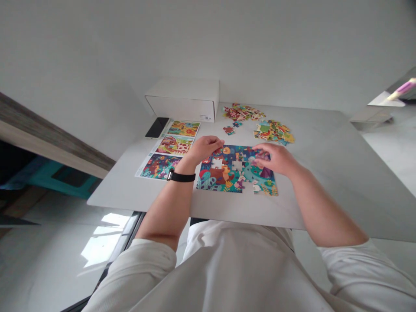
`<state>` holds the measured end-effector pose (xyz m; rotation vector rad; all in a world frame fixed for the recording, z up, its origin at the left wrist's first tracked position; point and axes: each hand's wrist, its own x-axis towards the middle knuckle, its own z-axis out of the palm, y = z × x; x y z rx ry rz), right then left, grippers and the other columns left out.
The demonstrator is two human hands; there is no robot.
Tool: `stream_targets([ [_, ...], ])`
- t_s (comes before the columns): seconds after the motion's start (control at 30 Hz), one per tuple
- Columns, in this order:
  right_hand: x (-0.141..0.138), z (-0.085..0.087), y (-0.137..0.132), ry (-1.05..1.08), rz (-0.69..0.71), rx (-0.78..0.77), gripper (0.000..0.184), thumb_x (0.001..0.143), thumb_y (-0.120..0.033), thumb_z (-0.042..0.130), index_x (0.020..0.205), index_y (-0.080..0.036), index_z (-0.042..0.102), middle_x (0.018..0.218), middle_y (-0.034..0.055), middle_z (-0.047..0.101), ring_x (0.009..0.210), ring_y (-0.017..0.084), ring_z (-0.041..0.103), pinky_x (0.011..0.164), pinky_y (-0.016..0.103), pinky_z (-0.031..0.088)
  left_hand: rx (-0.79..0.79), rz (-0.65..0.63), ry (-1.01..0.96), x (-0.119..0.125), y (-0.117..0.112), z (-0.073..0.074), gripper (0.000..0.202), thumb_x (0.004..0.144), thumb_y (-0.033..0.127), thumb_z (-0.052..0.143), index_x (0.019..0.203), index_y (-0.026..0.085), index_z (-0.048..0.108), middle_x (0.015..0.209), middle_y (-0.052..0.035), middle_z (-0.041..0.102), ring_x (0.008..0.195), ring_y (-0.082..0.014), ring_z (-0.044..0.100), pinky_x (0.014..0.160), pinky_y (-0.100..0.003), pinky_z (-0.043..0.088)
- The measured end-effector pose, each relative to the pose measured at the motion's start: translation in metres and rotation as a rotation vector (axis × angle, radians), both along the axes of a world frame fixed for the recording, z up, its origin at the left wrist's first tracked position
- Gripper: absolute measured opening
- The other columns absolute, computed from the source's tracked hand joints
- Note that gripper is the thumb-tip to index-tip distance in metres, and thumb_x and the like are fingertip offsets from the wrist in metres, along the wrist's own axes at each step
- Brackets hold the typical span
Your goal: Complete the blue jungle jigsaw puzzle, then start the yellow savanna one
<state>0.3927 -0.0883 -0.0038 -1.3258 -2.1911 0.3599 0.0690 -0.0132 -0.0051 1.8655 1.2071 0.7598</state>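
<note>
Left hand [207, 147], at the upper left edge of the jigsaw puzzle [221, 175]; fingers drawn in, tips close together; cannot tell whether anything is pinched there; right hand [276, 158], over the upper right part; thumb and forefinger parted, the rest loosely curled, no loose piece visible between; step in hand, by judgement: steadying and squaring the joined pieces; for good work, press flat with even weight at both sides, without lifting a corner or springing a seam; match each tab by picture and outline against the bottom scene of the printed sheet [174, 146] before pressing home; try first, perhaps, the reddish-brown piece [229, 130] and the small blue piece [237, 124], both just beyond the far edge; keep sleeves and wristband [182, 177] clear of the near edge; puzzle lying flat on the bench [318, 173], between both hands; roughly oblong, largely assembled; deep blue, teal, purple and brown, with a white rabbit, an orange-toned animal and bright leaves; two interior gaps and one notch in the near edge, pale surface showing through; also listed: reddish pile [242, 113] and yellow-green pile [274, 132] of pieces, beyond; dark phone [157, 127] beside the sheet; white box [182, 106] at the back.
</note>
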Motion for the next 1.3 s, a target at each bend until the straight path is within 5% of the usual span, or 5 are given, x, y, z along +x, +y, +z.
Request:
stream_targets([
  [0.2, 0.015, -0.014, 0.005, -0.066, 0.009, -0.100, 0.032, 0.084, -0.035, 0.082, 0.115, -0.027, 0.080, 0.106, 0.0060, 0.082, 0.088, 0.026, 0.076, 0.080, 0.037, 0.058, -0.011, -0.007, 0.030, 0.006, -0.005, 0.001, 0.048, 0.092, 0.062, 0.062, 0.067, 0.020, 0.060, 0.060, 0.0003, 0.059, 0.052, -0.0113, 0.044, 0.052, -0.027, 0.030],
  [0.53, 0.008, -0.045, 0.023, -0.074, 0.010, 0.042, 0.022, 0.088, -0.026, 0.077, 0.110, -0.028, 0.082, 0.117, 0.0075, 0.082, 0.107, 0.030, 0.074, 0.101, 0.047, 0.054, 0.096, -0.078, 0.121, 0.020, -0.007, -0.014, 0.031, 0.091, 0.049, 0.065, 0.087, 0.020, 0.075, 0.070, -0.0012, 0.069, 0.064, -0.0157, 0.057, 0.060, -0.027, 0.038],
  [0.83, 0.002, -0.054, 0.027, -0.104, 0.041, 0.063, 0.025, 0.087, -0.020, 0.075, 0.111, -0.027, 0.082, 0.118, 0.0076, 0.082, 0.110, 0.029, 0.074, 0.103, 0.048, 0.051, 0.275, -0.248, 0.146, 0.034, -0.010, -0.026, 0.021, 0.092, 0.034, 0.068, 0.104, 0.022, 0.082, 0.109, -0.0075, 0.078, 0.102, -0.0233, 0.071, 0.099, -0.033, 0.051],
  [1.0, 0.001, -0.054, 0.027, -0.087, 0.020, 0.058, 0.025, 0.085, -0.019, 0.077, 0.108, -0.028, 0.082, 0.117, 0.0067, 0.082, 0.111, 0.030, 0.074, 0.104, 0.049, 0.052, 0.307, -0.344, 0.115, 0.036, -0.012, -0.030, 0.023, 0.096, 0.035, 0.066, 0.109, 0.022, 0.080, 0.116, -0.0092, 0.077, 0.112, -0.0251, 0.070, 0.106, -0.035, 0.050],
  [1.3, -0.024, -0.024, 0.003, 0.128, -0.053, 0.188, 0.032, 0.095, -0.031, 0.072, 0.127, -0.031, 0.076, 0.136, 0.0075, 0.075, 0.129, 0.031, 0.067, 0.117, 0.054, 0.051, -0.136, -0.179, -0.270, 0.055, -0.018, -0.037, 0.033, 0.086, 0.030, 0.078, 0.113, 0.019, 0.061, 0.096, -0.0060, 0.077, 0.089, -0.0176, 0.073, 0.081, -0.030, 0.056],
])
